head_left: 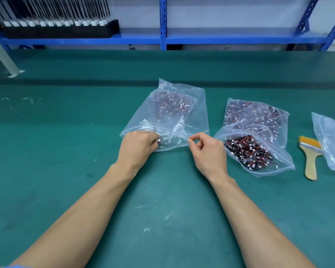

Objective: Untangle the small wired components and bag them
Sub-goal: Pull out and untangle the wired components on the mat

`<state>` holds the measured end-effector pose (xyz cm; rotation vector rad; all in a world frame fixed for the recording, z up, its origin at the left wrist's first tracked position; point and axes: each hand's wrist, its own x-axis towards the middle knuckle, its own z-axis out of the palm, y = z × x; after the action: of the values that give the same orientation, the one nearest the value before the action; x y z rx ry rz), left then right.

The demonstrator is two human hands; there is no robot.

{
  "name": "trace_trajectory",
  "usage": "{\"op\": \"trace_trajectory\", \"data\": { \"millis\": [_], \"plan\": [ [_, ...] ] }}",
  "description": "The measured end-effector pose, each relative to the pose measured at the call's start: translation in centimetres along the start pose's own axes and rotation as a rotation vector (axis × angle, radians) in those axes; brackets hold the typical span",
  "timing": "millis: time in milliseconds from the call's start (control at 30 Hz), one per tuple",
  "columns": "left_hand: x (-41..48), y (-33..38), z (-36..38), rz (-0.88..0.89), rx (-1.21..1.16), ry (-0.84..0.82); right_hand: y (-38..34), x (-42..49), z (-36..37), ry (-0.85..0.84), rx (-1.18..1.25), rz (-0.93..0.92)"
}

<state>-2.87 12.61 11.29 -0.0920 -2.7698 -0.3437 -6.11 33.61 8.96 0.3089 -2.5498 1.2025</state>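
Observation:
A clear zip bag (168, 120) lies on the green table, holding smaller packets of red-wired components at its far end. My left hand (136, 145) is at the bag's mouth, holding a small wired component (161, 141) just inside the opening. My right hand (207, 149) pinches the near edge of the same bag's mouth between thumb and forefinger. To the right, an open bag (259, 151) is full of tangled red and black wired components with white connectors.
Another bag of packed components (255, 117) lies behind the open one. A wooden-handled brush (310, 157) and one more clear bag (333, 140) sit at far right. A blue shelf frame (162, 38) with a rack of parts stands behind the table.

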Motion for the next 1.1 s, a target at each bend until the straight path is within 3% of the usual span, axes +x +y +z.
{"op": "trace_trajectory", "data": {
  "millis": [233, 333, 467, 633, 733, 900, 1100],
  "plan": [
    [-2.9, 0.1, -1.1, 0.195, -0.384, 0.204, 0.1, 0.2, 0.0, 0.0, 0.01, 0.01],
    [-4.2, 0.4, -1.9, 0.109, -0.541, 0.111, 0.1, 0.2, 0.1, -0.001, 0.014, 0.013],
    [-5.5, 0.1, -3.5, 0.014, -0.515, -0.093, 0.0, 0.1, 0.2, -0.001, 0.014, 0.01],
    [-5.2, 0.4, -4.3, -0.008, -0.593, -0.122, 0.0, 0.1, 0.2, -0.003, 0.017, 0.018],
    [-3.9, 0.6, -3.7, -0.029, -0.474, -0.12, 0.0, 0.1, 0.2, -0.005, 0.023, 0.025],
    [-0.6, 2.2, -1.1, -0.101, 0.06, -0.179, 0.1, 0.0, 0.1, -0.002, 0.023, 0.017],
    [1.2, 2.4, 0.0, -0.181, 0.176, -0.141, -0.2, -0.1, 0.1, 0.011, 0.029, -0.017]
  ]
}}
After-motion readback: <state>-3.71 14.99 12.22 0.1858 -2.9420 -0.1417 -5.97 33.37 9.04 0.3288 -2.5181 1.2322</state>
